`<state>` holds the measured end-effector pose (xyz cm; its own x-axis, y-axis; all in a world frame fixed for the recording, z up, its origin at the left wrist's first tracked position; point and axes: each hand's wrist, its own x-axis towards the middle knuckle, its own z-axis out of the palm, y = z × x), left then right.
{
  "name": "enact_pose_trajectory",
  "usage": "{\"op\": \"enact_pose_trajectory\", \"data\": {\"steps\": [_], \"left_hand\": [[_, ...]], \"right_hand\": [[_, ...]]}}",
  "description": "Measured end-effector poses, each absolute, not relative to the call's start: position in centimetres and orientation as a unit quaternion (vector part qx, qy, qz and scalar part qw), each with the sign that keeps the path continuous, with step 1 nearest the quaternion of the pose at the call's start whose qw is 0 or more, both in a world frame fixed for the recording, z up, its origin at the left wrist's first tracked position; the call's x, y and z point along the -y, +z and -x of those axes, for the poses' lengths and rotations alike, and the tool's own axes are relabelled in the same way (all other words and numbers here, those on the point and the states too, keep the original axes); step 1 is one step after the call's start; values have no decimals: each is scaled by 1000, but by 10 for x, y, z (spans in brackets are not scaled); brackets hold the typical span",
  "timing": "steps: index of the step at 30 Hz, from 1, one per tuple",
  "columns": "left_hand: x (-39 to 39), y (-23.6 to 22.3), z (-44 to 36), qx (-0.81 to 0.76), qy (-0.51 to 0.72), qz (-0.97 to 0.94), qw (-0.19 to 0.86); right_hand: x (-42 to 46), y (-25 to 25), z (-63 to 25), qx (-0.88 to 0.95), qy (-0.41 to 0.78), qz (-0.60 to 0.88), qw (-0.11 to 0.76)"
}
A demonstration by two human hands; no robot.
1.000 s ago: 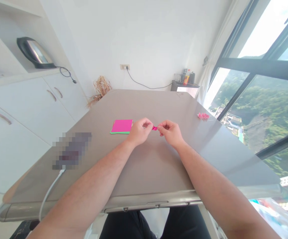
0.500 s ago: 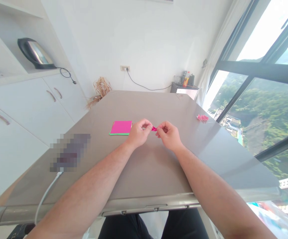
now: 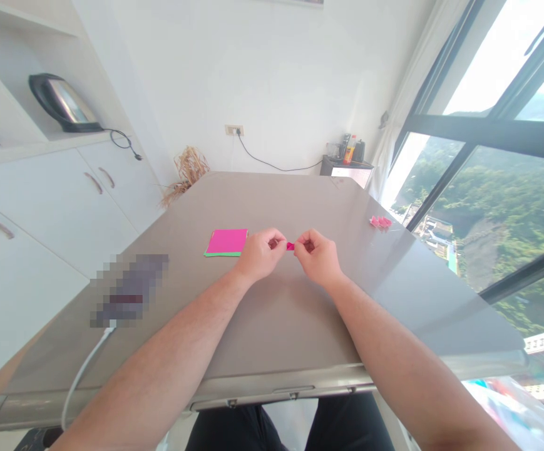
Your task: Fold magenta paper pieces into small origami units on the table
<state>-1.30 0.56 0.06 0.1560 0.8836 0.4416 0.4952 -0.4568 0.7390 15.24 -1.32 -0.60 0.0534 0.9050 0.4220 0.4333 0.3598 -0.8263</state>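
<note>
- Pinching from the left, the left hand has thumb and forefinger closed on one end of the small pink paper piece; from the right, the right hand clamps the other end, so the two hands sit nearly touching above the table, a little past its middle.
- Left of the hands, the stack of coloured paper lies flat on the table, a pink sheet on top and a green edge showing beneath; a sweep of the left forearm could, I judge, push it askew.
- At the hands, the paper is tiny and thin: pulling the ends apart too hard could tear it, and a loose pinch could let it spring open or drop onto the table.
- Farther right, the small pink folded bits sit close to the table's window-side edge; a nudge or a draught could send them off.
- Hard to make out: the paper's shape and folds, since fingers cover all but a sliver of it.
- A blurred patch at the left of the table hides whatever the white cable runs into.
- The pink bits are too small to tell their number or form.
</note>
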Motion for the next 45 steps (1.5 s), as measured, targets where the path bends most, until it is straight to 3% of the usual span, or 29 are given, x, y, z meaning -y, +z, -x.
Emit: {"op": "enact_pose_trajectory", "data": {"steps": [8,27,45], "left_hand": [[-5,2,12,-498,424,-701,285],[-6,-1,14,-507,450,-699,227],[-7,2,15,-466,486,-668,317]], "right_hand": [[11,-10,-152,691,175,493,498],[13,-1,-150,610,282,533,514],[8,-8,-150,605,324,479,547]]}}
